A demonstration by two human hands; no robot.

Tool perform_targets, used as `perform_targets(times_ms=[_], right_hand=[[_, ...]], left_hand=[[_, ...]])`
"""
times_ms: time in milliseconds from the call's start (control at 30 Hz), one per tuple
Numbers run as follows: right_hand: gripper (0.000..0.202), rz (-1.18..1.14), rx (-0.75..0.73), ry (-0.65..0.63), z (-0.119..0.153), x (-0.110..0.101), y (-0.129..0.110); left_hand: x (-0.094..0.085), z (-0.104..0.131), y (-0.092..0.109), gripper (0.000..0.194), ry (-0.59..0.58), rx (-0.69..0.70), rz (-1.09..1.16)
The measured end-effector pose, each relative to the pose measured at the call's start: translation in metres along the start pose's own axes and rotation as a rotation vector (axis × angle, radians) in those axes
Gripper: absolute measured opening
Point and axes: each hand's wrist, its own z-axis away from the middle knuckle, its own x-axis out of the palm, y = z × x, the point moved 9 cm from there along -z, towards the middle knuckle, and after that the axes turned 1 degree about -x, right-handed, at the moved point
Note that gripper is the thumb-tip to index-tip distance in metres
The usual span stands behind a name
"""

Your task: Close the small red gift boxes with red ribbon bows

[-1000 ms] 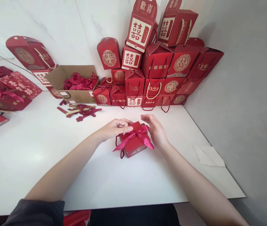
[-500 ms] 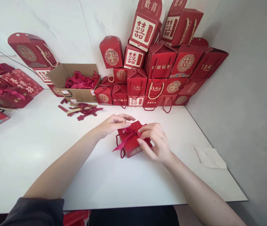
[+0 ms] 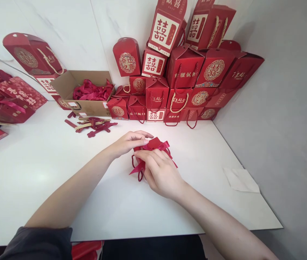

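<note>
A small red gift box (image 3: 155, 142) lies on the white table with a crimson ribbon (image 3: 165, 145) tied over it in a bow. One ribbon tail (image 3: 136, 169) hangs past the near left corner, beside a dark red cord handle (image 3: 140, 176). My left hand (image 3: 132, 142) rests at the box's far left edge, fingers stretched out and thumb against the ribbon. Across the top reaches my right hand (image 3: 160, 170), fingers drawn together on the ribbon at the left side; it covers the knot and much of the box.
Stacked red gift boxes (image 3: 187, 70) stand against the wall. A cardboard box (image 3: 88, 107) of crimson ribbons sits to their left, with a pile of dark red and gold strips (image 3: 94, 124) before it. More ribboned boxes (image 3: 9, 108) are far left; a white tissue (image 3: 241, 180) lies right.
My right hand has moved left across the box, from the bow's right side to its left, and now covers the knot. My left hand has stayed nearly still.
</note>
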Motion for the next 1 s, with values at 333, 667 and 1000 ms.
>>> perform_targets(times_ms=[333, 667, 1000], right_hand=[[0.019, -0.082, -0.183, 0.2, 0.003, -0.03, 0.0], [0.025, 0.152, -0.339, 0.274, 0.024, -0.021, -0.022], [0.019, -0.165, 0.312, 0.231, 0.012, -0.053, 0.053]], left_hand=[[0.003, 0.0, 0.0, 0.034, 0.004, -0.04, -0.019], [-0.002, 0.002, 0.01, 0.038, 0.143, 0.052, -0.23], [0.001, 0.008, 0.02, 0.041, 0.163, 0.071, -0.408]])
